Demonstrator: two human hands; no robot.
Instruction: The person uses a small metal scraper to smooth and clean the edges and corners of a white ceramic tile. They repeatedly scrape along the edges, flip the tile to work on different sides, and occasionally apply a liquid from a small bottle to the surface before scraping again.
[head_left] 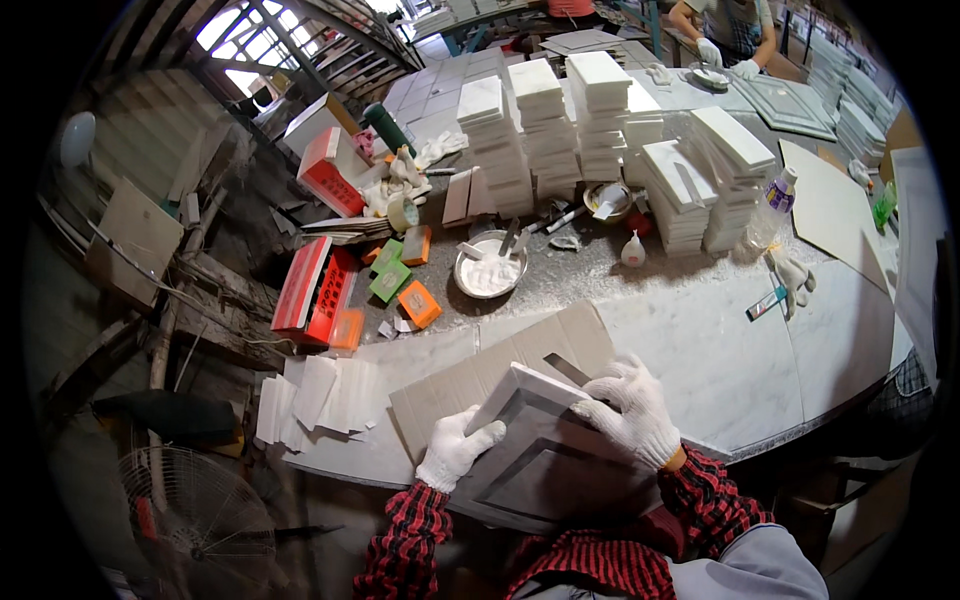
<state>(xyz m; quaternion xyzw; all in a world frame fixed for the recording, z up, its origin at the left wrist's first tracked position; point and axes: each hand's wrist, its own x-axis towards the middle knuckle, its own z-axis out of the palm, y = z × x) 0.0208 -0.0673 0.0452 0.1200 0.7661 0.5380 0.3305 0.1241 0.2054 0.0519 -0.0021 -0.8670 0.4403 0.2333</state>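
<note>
A framed stone panel, white along its edge with grey inner bands, is tilted up toward me over the front edge of the table. My left hand, in a white knit glove, is closed on the panel's left edge with the thumb over its face. A dark flat scraper blade sticks out from the fingers of my gloved right hand, which is closed on it beside the panel's upper edge. The scraper's handle is hidden. Partly under the panel lies a cardboard sheet.
A bowl of white paste stands beyond the cardboard, near small orange and green boxes. Tall stacks of white tiles stand farther back. White strips lie at left, a wire fan below. A co-worker's gloved hands show far right.
</note>
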